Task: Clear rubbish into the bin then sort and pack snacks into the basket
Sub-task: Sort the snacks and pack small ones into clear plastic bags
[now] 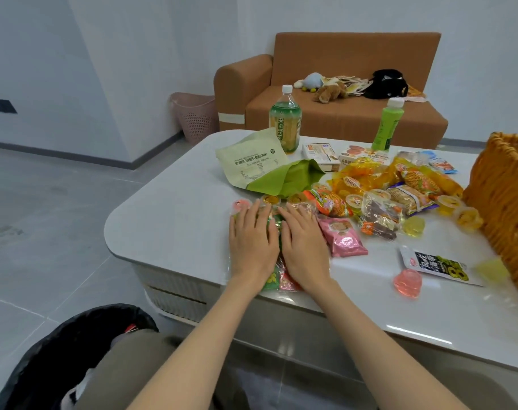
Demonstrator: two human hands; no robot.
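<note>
"Left hand [251, 235] and right hand [305, 244] lie flat, fingers straight, on my snack packets [271, 281], gripping nothing."
"And the basket [506, 202]?"
"Well right of both hands. I'd square the stack first, then lift."

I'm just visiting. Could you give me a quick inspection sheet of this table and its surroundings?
Surface: white table, glossy, rounded corners.
Job's things: snack packets under both hands; jelly cups and more snacks spread rightward; wicker basket at right edge; black-lined bin on floor, near left.
Clutter: large green bag lying flat; tea bottle and green bottle upright farther back.
Grips: left hand and right hand flat, fingers straight, pressing the packets.
Cables: nothing seen.
Surroundings: brown sofa with soft toys; pink hamper beside it.
</note>
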